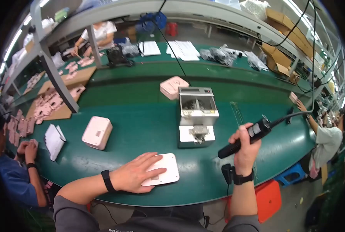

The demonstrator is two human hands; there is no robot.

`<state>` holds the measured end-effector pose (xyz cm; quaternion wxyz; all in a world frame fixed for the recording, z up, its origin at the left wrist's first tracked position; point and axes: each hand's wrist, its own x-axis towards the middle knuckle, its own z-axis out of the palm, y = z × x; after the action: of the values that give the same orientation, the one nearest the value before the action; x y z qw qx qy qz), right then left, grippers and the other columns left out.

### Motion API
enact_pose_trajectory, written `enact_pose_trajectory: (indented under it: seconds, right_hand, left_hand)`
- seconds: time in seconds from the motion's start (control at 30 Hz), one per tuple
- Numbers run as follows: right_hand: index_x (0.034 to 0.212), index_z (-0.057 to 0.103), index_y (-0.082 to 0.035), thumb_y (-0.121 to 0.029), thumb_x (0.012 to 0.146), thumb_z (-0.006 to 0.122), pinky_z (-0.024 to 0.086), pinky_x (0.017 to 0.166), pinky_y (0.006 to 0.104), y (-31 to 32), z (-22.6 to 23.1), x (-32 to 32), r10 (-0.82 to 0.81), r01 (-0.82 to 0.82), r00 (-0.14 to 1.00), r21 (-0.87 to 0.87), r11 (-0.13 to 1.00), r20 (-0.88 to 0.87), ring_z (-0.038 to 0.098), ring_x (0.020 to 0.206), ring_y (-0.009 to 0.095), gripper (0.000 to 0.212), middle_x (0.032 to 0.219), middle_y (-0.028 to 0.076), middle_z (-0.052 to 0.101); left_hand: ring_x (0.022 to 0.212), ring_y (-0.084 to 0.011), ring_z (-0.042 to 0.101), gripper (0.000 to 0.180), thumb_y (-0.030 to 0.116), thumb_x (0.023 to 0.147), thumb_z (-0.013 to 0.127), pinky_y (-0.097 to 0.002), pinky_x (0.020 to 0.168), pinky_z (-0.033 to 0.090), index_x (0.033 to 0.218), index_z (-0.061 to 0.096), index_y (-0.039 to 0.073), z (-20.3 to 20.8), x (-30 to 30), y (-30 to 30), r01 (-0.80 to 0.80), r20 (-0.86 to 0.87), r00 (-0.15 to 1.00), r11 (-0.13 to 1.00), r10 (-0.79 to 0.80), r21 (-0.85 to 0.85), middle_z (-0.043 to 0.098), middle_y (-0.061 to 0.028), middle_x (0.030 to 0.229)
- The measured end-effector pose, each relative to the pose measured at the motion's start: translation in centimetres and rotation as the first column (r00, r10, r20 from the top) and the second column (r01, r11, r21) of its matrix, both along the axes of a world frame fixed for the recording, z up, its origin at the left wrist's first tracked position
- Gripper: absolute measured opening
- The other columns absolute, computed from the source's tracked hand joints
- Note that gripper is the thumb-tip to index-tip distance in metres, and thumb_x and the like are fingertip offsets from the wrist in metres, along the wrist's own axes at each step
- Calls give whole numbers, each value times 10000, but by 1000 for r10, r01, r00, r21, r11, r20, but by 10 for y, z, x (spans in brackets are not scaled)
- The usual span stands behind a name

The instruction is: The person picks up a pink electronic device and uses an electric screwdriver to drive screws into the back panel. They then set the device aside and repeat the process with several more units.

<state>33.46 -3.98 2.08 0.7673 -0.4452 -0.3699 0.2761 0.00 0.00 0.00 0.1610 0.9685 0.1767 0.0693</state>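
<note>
A pale pink, nearly white square box [170, 172] with rounded corners and small holes at its corners lies at the near edge of the green table [141, 133]. My left hand [137, 174] rests on its left part, fingers stretched and spread. In my right hand [247, 149], closed around its middle, is a black corded electric screwdriver [259, 129]. It is held tilted above the table, its lower end toward the left and its cord running off to the upper right. No bit can be made out. Between the hands, farther back, stands a silver screw feeder [197, 116] with a clear cover.
Pink boxes stand left [97, 132] and behind the feeder [173, 87]. A folded white packet [55, 141] lies left, near pink parts on cardboard [50, 104]. Co-workers sit left [19, 174], far left [99, 34] and right [323, 135]. A red stool [267, 201] is below.
</note>
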Motion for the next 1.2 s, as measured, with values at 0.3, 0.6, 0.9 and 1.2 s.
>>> enact_pose_trajectory:
  seconds: [0.3,0.6,0.9,1.2]
  right_hand:
    - [956,493,-54,-158,928,615,468,546,299,8,16,-10,22,-3,967,-75,997,253,511,527,140,163,651,30,508]
    - [982,506,-49,-194,935,592,437,506,331,51,78,-42,104,-133,967,114,985,234,490,498,163,175,640,47,502]
    - [945,517,-45,-190,935,579,434,499,336,61,64,-49,149,-145,958,-35,989,245,488,488,159,158,633,54,503]
    - [926,503,-54,-180,936,563,439,498,339,26,59,-50,136,-139,953,-6,990,271,485,478,159,140,624,54,495]
  left_hand:
    - [1325,-447,384,754,324,739,780,-514,1118,338,1387,471,95,-26,61,0,115,276,954,993,-117,24,348,-256,1447]
    - [1103,-410,563,779,337,714,810,-447,923,516,1393,481,141,-28,46,0,-86,222,964,964,144,-252,391,-257,1331]
    - [988,-400,610,778,308,698,818,-432,867,543,1400,494,224,-32,45,7,-146,213,953,941,216,-304,442,-230,1247]
    - [918,-380,635,790,357,680,830,-441,801,563,1395,511,249,-38,47,9,-161,267,938,960,221,-230,467,-200,1239]
